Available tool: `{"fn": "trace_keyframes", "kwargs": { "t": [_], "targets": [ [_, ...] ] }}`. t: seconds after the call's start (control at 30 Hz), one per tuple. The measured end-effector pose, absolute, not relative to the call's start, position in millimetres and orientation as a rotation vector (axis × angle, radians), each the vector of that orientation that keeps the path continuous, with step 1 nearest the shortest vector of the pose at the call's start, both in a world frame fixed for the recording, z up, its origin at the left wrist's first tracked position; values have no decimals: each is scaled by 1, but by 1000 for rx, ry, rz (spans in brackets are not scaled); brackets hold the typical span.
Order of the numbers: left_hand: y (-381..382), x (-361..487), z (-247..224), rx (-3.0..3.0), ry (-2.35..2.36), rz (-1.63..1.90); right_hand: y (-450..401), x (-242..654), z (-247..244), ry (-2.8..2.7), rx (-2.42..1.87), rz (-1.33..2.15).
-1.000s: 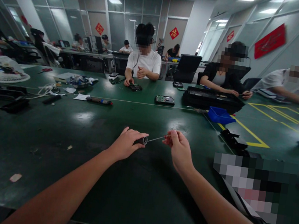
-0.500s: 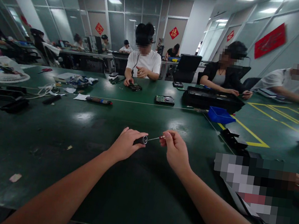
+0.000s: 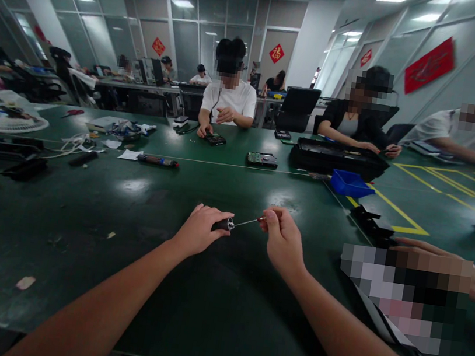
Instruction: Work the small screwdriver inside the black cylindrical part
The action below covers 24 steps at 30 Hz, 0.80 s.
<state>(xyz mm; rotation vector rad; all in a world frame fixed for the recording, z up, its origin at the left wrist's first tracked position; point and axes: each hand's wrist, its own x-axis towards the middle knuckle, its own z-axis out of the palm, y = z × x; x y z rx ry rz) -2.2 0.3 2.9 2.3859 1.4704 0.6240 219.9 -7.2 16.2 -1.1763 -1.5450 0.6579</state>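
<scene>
Above the green table, my left hand [image 3: 199, 230] grips a short black cylinder [image 3: 223, 224] between thumb and fingers. The cylinder's open end, with a silvery rim, faces right. My right hand [image 3: 283, 237] is closed in a pinch around a thin screwdriver [image 3: 247, 222] with a slim metal shaft. Its shaft slants down to the left and its tip is at the cylinder's mouth. Whether the tip is inside or only touching the silvery part there, I cannot tell. My right fingers hide most of the handle; a bit of it looks reddish.
Ahead on the green table [image 3: 74, 273] lie a dark pen-like tool [image 3: 158, 161] and a hard drive [image 3: 262, 159]. A blue bin [image 3: 351, 184] and a long black housing [image 3: 340, 158] stand to the right. At right, a co-worker's hand [image 3: 428, 267] reaches over blurred items.
My right hand has shifted slightly right with the screwdriver, and silvery material shows more at the cylinder's mouth. My left hand stays put. The co-worker's hand at right has come further in.
</scene>
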Motion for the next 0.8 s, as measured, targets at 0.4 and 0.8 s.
{"fn": "trace_keyframes", "kwargs": {
  "t": [0.4, 0.8],
  "targets": [
    [2, -2, 3, 2366, 1465, 634, -7, 221, 19, -1583, -1202, 604],
    [7, -5, 3, 1965, 1463, 966, -4, 224, 17, -1539, -1234, 602]
  ]
}}
